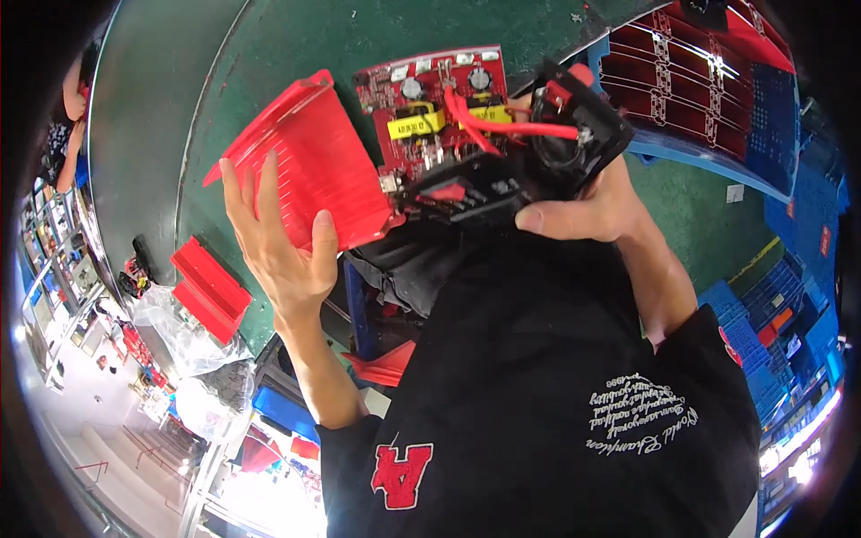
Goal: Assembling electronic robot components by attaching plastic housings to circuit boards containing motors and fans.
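My right hand [592,208] grips the black end panel [587,130] of a red circuit board [420,100]. Its thumb presses on the panel's near side, while part of the fingers is hidden behind. The board carries yellow-wrapped transformers, round capacitors and thick red wires [516,125] running to the panel. A second black panel [471,190] with slots lies along the board's near edge. To the left, a ribbed red metal casing [314,161] leans beside the board. My left hand [282,238] is open against the casing's near left side, fingers and thumb spread.
Another red metal casing [213,289] lies on the green table [296,40] at left, beside clear plastic bags [184,332]. At right stands a blue crate [708,157] filled with red casings. More blue crates [753,314] are stacked beyond it. A person's arm [73,99] shows far left.
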Demonstrator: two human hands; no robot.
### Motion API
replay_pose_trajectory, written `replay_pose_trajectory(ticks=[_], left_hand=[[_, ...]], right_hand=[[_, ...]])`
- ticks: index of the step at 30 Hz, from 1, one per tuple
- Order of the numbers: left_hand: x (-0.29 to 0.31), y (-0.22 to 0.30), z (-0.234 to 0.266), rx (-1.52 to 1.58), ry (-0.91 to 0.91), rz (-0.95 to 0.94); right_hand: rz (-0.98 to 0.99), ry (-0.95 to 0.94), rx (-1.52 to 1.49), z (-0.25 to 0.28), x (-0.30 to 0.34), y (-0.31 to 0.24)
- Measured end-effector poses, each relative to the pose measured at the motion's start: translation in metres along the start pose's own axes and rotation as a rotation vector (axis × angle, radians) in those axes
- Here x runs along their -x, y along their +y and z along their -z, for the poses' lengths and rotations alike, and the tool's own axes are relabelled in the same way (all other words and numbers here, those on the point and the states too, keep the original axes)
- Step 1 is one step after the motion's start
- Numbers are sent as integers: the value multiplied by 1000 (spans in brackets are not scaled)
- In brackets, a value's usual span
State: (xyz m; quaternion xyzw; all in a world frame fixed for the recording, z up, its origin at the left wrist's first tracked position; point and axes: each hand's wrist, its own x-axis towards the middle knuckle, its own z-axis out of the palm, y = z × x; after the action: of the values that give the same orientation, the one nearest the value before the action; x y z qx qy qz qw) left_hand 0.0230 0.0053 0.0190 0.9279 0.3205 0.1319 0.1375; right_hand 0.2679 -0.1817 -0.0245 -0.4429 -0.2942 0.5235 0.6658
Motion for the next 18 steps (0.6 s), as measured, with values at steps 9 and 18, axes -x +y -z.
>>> replay_pose_trajectory(ticks=[9, 18], left_hand=[[-8, -16, 8, 14, -71, -82], [-8, -20, 8, -2, -72, -90]], right_hand=[[-18, -4, -68, -14, 14, 25], [7, -63, 62, -10, 9, 23]])
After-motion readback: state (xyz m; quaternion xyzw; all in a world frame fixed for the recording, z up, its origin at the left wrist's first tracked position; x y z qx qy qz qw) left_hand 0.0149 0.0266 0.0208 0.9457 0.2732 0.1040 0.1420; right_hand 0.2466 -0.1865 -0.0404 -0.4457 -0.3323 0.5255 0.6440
